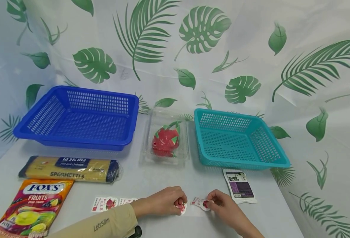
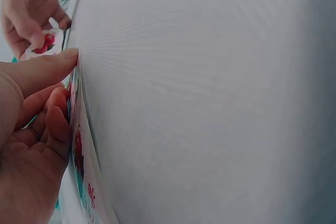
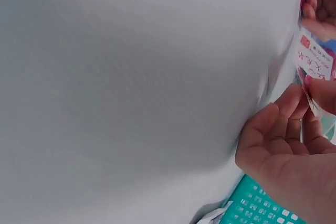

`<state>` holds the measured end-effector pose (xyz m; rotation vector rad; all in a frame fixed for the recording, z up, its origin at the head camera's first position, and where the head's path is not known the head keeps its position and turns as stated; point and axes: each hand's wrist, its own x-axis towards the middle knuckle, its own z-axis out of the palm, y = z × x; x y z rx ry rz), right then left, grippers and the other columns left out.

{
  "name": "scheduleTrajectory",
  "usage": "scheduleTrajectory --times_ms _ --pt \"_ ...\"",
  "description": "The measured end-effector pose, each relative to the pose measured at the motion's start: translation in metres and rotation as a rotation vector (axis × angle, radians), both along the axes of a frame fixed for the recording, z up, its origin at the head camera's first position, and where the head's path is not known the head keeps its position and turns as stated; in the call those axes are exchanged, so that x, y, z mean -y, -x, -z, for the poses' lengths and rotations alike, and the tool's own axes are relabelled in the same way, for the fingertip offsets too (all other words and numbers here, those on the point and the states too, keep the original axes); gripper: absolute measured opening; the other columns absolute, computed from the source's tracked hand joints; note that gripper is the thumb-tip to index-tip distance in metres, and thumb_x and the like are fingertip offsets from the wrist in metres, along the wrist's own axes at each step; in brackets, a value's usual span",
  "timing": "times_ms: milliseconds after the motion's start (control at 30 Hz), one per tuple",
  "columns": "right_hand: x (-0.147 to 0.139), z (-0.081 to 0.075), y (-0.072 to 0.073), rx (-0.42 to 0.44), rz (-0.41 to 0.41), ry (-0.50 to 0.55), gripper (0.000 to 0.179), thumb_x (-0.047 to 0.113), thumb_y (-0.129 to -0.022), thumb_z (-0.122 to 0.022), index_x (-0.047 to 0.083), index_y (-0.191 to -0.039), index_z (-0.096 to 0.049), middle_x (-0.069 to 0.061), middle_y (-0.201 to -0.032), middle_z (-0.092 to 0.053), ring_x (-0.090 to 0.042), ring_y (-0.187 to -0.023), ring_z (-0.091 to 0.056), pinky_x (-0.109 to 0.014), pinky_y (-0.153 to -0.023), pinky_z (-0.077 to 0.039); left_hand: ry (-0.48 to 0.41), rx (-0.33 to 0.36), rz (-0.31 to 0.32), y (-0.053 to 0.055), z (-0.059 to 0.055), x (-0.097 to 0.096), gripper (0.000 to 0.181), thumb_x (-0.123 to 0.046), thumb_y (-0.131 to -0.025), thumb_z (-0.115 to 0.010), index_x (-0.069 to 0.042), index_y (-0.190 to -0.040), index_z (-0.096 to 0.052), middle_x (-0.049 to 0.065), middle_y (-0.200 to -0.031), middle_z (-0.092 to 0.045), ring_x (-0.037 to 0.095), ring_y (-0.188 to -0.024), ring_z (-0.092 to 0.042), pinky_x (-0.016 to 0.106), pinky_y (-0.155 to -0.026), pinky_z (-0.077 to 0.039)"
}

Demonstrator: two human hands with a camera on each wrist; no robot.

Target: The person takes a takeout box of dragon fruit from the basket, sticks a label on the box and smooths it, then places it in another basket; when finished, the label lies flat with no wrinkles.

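My right hand point(image 1: 227, 210) pinches a white fruit label point(image 1: 200, 202) between thumb and fingertips; the label carries red print and a dragon fruit picture. In the right wrist view the label point(image 3: 315, 59) is tilted up off the tabletop. My left hand point(image 1: 163, 201), its fingers curled, holds the end of a strip of similar labels point(image 1: 105, 204) low over the table. Part of that strip is hidden beneath the hand and forearm. In the left wrist view the strip point(image 2: 86, 166) runs back under the palm.
A clear plastic box point(image 1: 182, 160) holding a red dragon fruit point(image 1: 166, 140) stands between a blue basket point(image 1: 86, 143) and a teal basket point(image 1: 240, 162). Spaghetti point(image 1: 71, 169) and a Fox's candy bag point(image 1: 33, 206) lie at left. A white-and-purple packet point(image 1: 239, 186) lies at right.
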<state>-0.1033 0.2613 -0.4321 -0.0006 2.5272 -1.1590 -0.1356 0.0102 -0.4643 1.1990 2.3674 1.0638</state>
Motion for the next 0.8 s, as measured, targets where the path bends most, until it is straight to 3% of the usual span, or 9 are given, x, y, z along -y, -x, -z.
scheduleTrajectory --times_ms 100,200,567,700,800 --pt "0.000 -0.003 0.003 0.021 0.034 0.008 0.014 0.016 -0.092 -0.066 0.005 -0.098 -0.060 -0.003 -0.095 -0.062 -0.018 -0.084 -0.053 -0.029 -0.067 -0.043 -0.010 0.005 -0.002 -0.001 0.001 0.000 0.025 -0.009 -0.082 -0.079 -0.008 -0.102 -0.064 -0.008 -0.084 -0.051 -0.002 -0.076 -0.045 0.011 -0.071 -0.039" --pt "0.000 -0.005 0.006 0.018 0.016 0.030 0.016 0.019 -0.094 -0.063 0.005 -0.101 -0.061 -0.004 -0.095 -0.061 -0.019 -0.084 -0.054 -0.030 -0.068 -0.044 -0.014 0.003 -0.003 -0.001 0.001 0.001 0.024 -0.008 -0.083 -0.077 -0.008 -0.104 -0.064 -0.008 -0.085 -0.051 -0.002 -0.077 -0.045 0.011 -0.072 -0.040" --pt "-0.001 -0.016 0.022 -0.081 -0.164 0.098 0.018 0.020 -0.097 -0.062 0.006 -0.107 -0.066 -0.005 -0.098 -0.064 -0.014 -0.083 -0.058 -0.025 -0.069 -0.048 -0.010 0.059 -0.039 0.003 -0.016 0.004 0.011 -0.007 -0.091 -0.069 -0.011 -0.102 -0.069 -0.010 -0.086 -0.057 0.000 -0.078 -0.050 0.014 -0.072 -0.045" --pt "0.001 -0.025 0.031 -0.097 -0.239 0.114 0.022 0.016 -0.097 -0.062 0.002 -0.113 -0.064 -0.008 -0.103 -0.065 -0.016 -0.086 -0.059 -0.025 -0.072 -0.051 -0.073 0.043 -0.048 0.009 -0.022 0.004 0.013 -0.006 -0.093 -0.066 -0.011 -0.105 -0.069 -0.007 -0.094 -0.062 -0.001 -0.082 -0.052 0.014 -0.077 -0.047" --pt "0.003 -0.035 0.039 -0.091 -0.290 0.122 0.027 0.017 -0.097 -0.062 0.000 -0.117 -0.062 -0.009 -0.106 -0.065 -0.020 -0.090 -0.061 -0.027 -0.075 -0.053 -0.173 0.065 -0.075 0.014 -0.025 0.004 0.015 -0.007 -0.093 -0.066 -0.011 -0.108 -0.067 -0.006 -0.100 -0.063 -0.001 -0.086 -0.055 0.016 -0.077 -0.049"
